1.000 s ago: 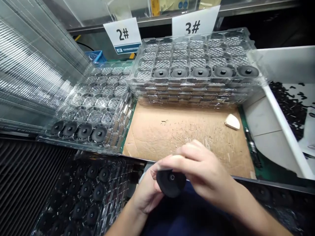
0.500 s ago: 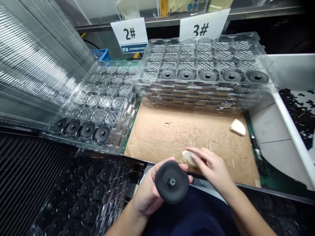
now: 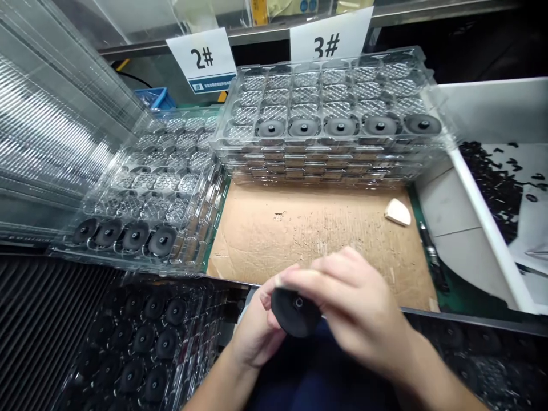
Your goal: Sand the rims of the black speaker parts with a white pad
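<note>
Low in the middle, in front of my body, my left hand (image 3: 253,331) grips a black rounded-square disc (image 3: 295,321) with a small hollow stub at its centre. My right hand (image 3: 362,302) reaches across the disc's upper edge, fingers closed and a little blurred. A whitish bit of a pad (image 3: 278,281) shows at its fingertips, against the disc's rim; the rest of the pad is hidden. Another cream wedge-shaped pad (image 3: 398,212) lies on the cardboard sheet (image 3: 257,228) to the right.
Stacked clear trays (image 3: 252,160) stand behind the cardboard, with black discs along the front row. More trays (image 3: 149,200) stand at left, and others full of discs (image 3: 132,342) sit lower left. A dark pen-like tool (image 3: 432,251) lies beside a white bin (image 3: 483,205) of small black pieces.
My right hand has lifted the pad from the cardboard and moved left onto the disc's upper edge. The disc has tilted in my left hand. The whole view has shifted slightly.
</note>
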`<state>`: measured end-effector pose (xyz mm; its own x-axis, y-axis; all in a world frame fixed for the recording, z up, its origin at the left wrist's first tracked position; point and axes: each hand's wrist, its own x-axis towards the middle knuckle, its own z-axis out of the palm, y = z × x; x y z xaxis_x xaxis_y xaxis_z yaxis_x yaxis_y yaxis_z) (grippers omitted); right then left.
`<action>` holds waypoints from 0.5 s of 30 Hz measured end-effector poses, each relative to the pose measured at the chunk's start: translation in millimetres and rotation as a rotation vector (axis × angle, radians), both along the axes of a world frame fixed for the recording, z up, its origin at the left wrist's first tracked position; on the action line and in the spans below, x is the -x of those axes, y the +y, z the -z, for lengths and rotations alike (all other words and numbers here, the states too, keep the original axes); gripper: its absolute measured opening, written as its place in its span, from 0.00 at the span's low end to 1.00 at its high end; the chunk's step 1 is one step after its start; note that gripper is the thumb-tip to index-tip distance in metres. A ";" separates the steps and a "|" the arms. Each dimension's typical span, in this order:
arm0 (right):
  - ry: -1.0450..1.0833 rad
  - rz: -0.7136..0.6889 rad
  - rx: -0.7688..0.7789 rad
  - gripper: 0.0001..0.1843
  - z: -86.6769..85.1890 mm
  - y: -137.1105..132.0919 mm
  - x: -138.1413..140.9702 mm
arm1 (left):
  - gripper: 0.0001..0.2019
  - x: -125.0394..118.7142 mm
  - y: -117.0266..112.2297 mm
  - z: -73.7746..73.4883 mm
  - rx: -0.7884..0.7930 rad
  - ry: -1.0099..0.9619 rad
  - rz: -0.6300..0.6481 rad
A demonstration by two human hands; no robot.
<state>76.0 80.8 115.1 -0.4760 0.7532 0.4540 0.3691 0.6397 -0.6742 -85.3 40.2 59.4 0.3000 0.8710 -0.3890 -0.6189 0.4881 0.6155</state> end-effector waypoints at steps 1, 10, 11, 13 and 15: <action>-0.018 0.051 0.074 0.14 5.4 1.4 -2.9 | 0.32 1.9 0.4 -0.1 -0.027 -0.040 -0.010; 0.180 0.320 0.685 0.10 63.5 -22.9 -31.3 | 0.27 4.9 2.7 -4.6 -0.121 -0.248 -0.007; 0.182 0.318 0.714 0.10 66.2 -24.4 -31.5 | 0.27 3.5 3.1 -5.0 -0.125 -0.251 -0.003; 0.190 0.318 0.740 0.11 68.8 -24.7 -31.6 | 0.26 1.3 3.8 -5.9 -0.132 -0.253 0.007; 0.199 0.318 0.741 0.11 68.8 -22.7 -31.5 | 0.26 0.1 4.4 -6.4 -0.142 -0.248 0.020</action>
<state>107.5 58.1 46.3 -0.1530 0.9753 -0.1591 0.2870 -0.1102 -0.9516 -85.3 44.5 65.8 0.3886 0.9044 -0.1764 -0.7499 0.4217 0.5097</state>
